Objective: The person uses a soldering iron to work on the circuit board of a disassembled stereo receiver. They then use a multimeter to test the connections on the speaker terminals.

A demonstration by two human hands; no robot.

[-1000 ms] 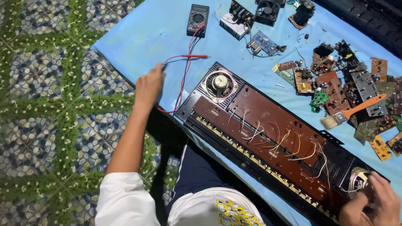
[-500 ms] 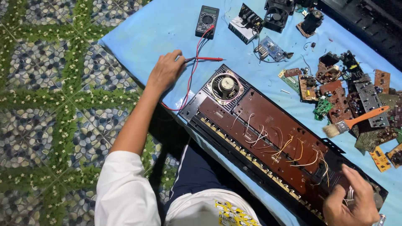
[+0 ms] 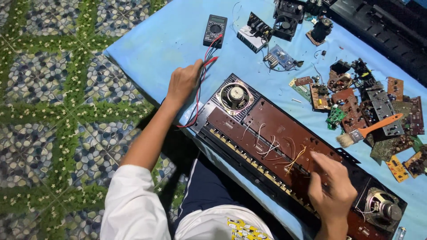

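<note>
Our left hand (image 3: 183, 82) is closed around the red probe (image 3: 211, 61) of the multimeter (image 3: 215, 30), gripping it near the handle with the tip pointing toward one o'clock; the red and black leads (image 3: 198, 100) run under our palm and loop down past the wrist. The meter itself lies at one o'clock from that hand, flat on the blue cloth (image 3: 151, 49). Our right hand (image 3: 331, 189) presses its fingertips (image 3: 318, 158) onto the brown circuit board (image 3: 275, 135) of the opened keyboard, holding nothing. One round speaker (image 3: 234, 95) sits at ten o'clock on that board, another speaker (image 3: 382, 209) at four o'clock. At two o'clock lies an orange-handled brush (image 3: 369, 131) among loose circuit boards (image 3: 356, 100).
</note>
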